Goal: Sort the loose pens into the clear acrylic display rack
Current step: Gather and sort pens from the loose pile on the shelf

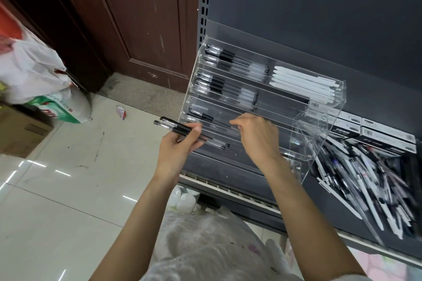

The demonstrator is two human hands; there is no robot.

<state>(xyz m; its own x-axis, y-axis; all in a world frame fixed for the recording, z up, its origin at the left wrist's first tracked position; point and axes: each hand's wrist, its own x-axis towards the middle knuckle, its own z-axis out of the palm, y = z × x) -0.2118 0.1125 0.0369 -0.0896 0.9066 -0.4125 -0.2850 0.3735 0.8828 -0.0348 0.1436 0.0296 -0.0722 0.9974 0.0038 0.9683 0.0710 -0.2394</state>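
Observation:
The clear acrylic display rack point(324, 121) stands on a dark shelf, its stepped trays running left to right. The upper two left trays hold black-capped clear pens point(228, 59); white pens point(303, 84) fill the top right tray. A single black pen point(203, 116) lies in the third tray. My left hand point(180, 143) grips a small bunch of black-capped pens point(182, 131) just left of the rack's lower trays. My right hand point(258, 134) reaches into the third tray and pinches the tip end of the pen lying there.
A heap of loose pens point(370, 180) lies on the shelf right of the rack, behind a clear divider. Boxed pens point(386, 139) sit behind the heap. White plastic bags point(32, 68) and a cardboard box point(20, 130) stand on the tiled floor at left. A brown door is behind.

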